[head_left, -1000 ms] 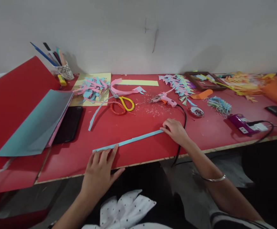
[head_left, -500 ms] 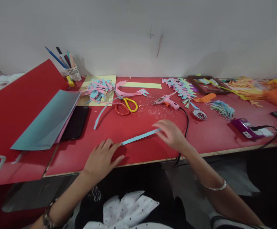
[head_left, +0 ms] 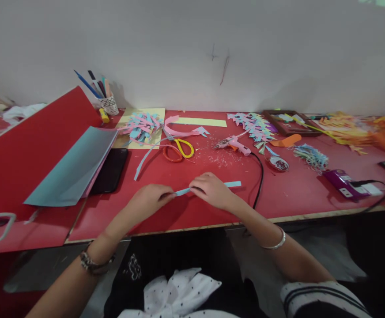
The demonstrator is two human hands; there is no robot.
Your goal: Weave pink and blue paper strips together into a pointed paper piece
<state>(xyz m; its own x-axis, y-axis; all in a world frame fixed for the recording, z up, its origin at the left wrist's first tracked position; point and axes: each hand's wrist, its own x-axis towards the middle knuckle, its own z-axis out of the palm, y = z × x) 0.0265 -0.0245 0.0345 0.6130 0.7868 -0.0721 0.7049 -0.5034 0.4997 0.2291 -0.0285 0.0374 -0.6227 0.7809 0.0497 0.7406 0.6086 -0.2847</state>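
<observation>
A narrow light-blue paper strip [head_left: 232, 184] runs across the red table [head_left: 166, 218] close to its front edge. My left hand [head_left: 148, 201] pinches the strip's left end between thumb and fingers. Farther along, my right hand [head_left: 210, 190] grips the same strip, a short length showing between the two hands. The strip's free right end sticks out beyond my right hand. Behind the hands lie scissors [head_left: 184, 149] with one yellow and one red handle, beside a curled pink paper strip [head_left: 186, 133]. A pink glue gun [head_left: 235, 143] rests to the right, among small white scraps.
At left are blue paper sheets [head_left: 69, 170], a black phone [head_left: 111, 170] and a pen cup [head_left: 109, 105]. Cut pink and blue paper pieces [head_left: 142, 126] lie on a yellow sheet. Fringed paper [head_left: 254, 126], a purple power socket [head_left: 343, 183] and its black cord occupy the right.
My right hand has slid left along the strip towards my left hand, leaving the right end exposed. My left hand has risen and now pinches its end. The view shifted slightly.
</observation>
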